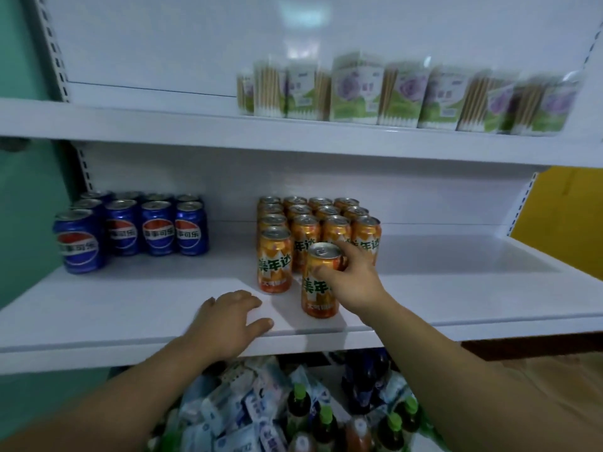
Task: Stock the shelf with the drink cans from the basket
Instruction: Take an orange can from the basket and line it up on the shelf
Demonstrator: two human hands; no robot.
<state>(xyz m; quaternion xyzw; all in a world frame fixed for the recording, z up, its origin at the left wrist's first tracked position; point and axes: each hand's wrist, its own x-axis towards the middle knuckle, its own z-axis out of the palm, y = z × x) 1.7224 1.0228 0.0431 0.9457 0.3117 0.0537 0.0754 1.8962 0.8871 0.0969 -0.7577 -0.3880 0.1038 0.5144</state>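
Observation:
My right hand (354, 277) grips an orange drink can (318, 290) that stands upright on the white middle shelf (146, 298), just in front of a block of several orange cans (318, 223). Another orange can (275, 260) stands at the block's front left corner. My left hand (230, 318) lies flat on the shelf's front edge with fingers spread and nothing in it. Several blue cola cans (140, 226) stand in rows at the shelf's left end. No basket is in view.
The upper shelf (195, 128) carries packs of cotton swabs (408, 96) on its right side. Below the middle shelf lie blue-and-white packets (235, 406) and green-capped bottles (298, 402). A green wall is on the left, a yellow panel (561, 207) on the right.

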